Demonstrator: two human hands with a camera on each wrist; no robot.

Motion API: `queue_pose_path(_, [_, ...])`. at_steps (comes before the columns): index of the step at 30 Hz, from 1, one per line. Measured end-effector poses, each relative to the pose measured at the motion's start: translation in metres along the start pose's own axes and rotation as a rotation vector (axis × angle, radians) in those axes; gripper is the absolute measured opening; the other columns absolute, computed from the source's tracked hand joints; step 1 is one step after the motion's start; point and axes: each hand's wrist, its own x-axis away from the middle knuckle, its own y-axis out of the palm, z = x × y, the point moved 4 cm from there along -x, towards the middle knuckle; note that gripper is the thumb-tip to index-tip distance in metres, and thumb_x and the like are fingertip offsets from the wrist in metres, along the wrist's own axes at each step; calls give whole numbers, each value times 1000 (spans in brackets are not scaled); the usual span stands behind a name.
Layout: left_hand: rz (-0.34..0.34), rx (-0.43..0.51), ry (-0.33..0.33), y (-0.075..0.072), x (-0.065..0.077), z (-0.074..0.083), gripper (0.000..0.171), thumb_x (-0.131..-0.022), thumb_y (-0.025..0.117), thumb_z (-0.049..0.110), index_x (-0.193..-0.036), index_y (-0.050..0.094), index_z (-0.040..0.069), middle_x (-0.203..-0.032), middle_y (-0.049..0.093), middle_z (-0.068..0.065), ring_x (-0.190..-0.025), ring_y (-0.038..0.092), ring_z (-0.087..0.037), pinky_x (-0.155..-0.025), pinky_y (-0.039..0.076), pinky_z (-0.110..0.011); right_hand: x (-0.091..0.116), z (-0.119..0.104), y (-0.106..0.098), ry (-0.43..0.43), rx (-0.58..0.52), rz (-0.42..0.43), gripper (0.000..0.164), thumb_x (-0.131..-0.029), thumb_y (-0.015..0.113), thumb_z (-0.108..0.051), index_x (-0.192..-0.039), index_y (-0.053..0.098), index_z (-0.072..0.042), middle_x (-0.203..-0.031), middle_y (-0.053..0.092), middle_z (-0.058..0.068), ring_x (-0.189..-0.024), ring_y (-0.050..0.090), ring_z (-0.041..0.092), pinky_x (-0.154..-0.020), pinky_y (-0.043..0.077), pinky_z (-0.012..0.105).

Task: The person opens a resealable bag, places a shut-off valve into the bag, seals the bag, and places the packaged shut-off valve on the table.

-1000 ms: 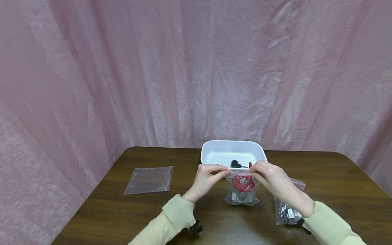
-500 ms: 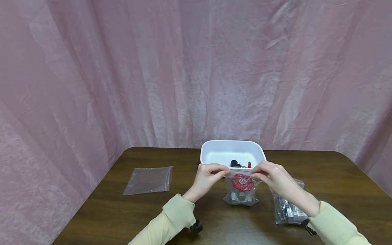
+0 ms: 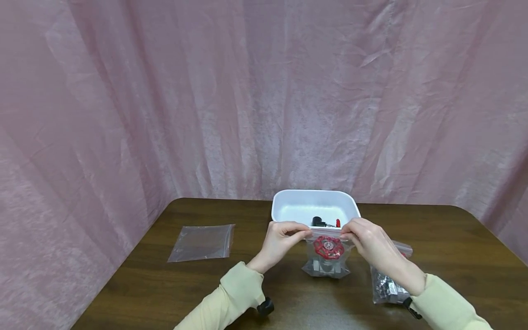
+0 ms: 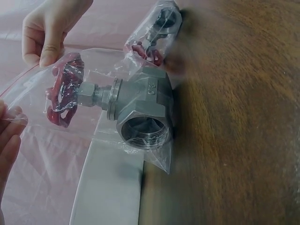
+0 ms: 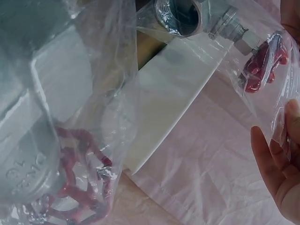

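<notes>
A clear zip bag [image 3: 309,263] holds a metal valve [image 4: 143,101] with a red handwheel [image 3: 328,247]; it hangs upright over the table's middle. My left hand [image 3: 275,243] pinches the bag's top edge at its left end between thumb and fingers. At the right end of that edge, my right hand [image 3: 373,240] pinches the zip strip with thumb and forefinger. The red line of the zip runs between both hands in the left wrist view. Inside the bag, the valve's threaded opening faces the left wrist camera.
Behind the bag stands a white tray [image 3: 315,198] with a black piece [image 3: 317,221] and a red piece [image 3: 338,223] in it. A flat zip bag [image 3: 202,243] lies at left. Under my right forearm lies another bagged valve [image 3: 385,286] with a red handwheel. Pink curtain surrounds the table.
My right fingertips have slid slightly rightward along the bag's top edge. My left hand and the bag have stayed nearly in place.
</notes>
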Motion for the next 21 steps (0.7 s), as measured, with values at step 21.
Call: queue_pose_path(21, [1, 17, 1, 0, 0, 2, 8, -80, 61, -11, -85, 67, -8, -80, 66, -14, -72, 64, -21, -59, 51, -32, 9, 9, -10, 129, -131, -40, 31, -57, 76, 10, -77, 64, -11, -74, 57, -10, -61, 49, 2, -54, 39, 13])
